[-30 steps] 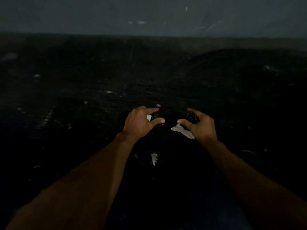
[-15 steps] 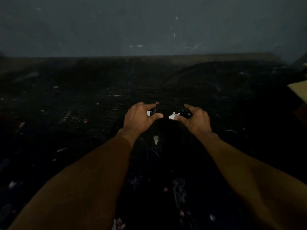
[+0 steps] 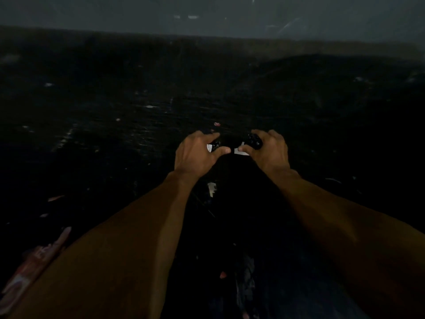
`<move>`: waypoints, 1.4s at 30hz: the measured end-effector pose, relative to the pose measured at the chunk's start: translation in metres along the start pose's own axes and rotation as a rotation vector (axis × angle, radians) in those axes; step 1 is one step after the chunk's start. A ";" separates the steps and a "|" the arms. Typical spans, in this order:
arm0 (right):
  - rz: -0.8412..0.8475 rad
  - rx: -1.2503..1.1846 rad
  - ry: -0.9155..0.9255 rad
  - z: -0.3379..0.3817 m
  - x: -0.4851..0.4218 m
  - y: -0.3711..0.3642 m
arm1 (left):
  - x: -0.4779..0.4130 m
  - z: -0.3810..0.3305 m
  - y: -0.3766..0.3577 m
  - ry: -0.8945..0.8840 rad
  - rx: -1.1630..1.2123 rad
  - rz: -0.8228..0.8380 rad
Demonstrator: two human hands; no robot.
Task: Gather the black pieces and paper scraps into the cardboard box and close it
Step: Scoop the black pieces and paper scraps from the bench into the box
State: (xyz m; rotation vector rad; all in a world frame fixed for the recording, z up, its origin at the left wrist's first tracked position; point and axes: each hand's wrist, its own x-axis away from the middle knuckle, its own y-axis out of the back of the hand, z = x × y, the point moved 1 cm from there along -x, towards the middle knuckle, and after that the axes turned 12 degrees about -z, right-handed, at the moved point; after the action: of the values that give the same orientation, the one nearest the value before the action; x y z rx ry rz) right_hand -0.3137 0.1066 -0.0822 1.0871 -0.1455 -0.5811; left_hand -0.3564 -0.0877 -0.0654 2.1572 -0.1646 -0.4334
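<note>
The scene is very dark. My left hand is curled around a small black piece with a white paper scrap tucked beside it. Close to its right, my right hand grips another black piece and a white paper scrap under the thumb. Both hands hover over a dark, scratched surface, thumbs nearly touching. One more white paper scrap lies on the surface between my wrists. No cardboard box is in view.
A grey wall rises behind the dark surface. Small pale flecks are scattered over the surface. A pinkish printed wrapper lies at the lower left, and a small pink bit sits just beyond my left hand.
The camera view has swung, so a tan corner at the right edge has left the frame. My hands have drawn closer together and still hold the same pieces and scraps.
</note>
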 end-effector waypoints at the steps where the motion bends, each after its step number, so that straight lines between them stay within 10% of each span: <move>1: 0.007 0.012 0.004 -0.001 -0.009 -0.006 | -0.006 0.003 -0.008 0.012 0.003 -0.002; 10: 0.026 0.053 0.121 -0.028 -0.023 -0.060 | -0.036 0.025 -0.065 0.111 -0.013 0.054; 21: -0.114 -0.403 -0.199 -0.014 -0.012 0.024 | -0.024 -0.010 -0.013 0.024 0.092 -0.030; 42: -0.776 -0.281 -0.231 -0.173 0.195 0.392 | 0.115 -0.394 0.035 -0.675 0.444 -0.024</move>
State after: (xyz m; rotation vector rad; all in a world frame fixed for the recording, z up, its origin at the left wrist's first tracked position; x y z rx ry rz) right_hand 0.0639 0.2745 0.1435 0.7743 0.1686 -1.3813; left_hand -0.1040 0.1614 0.1441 2.3537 -0.6613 -1.2250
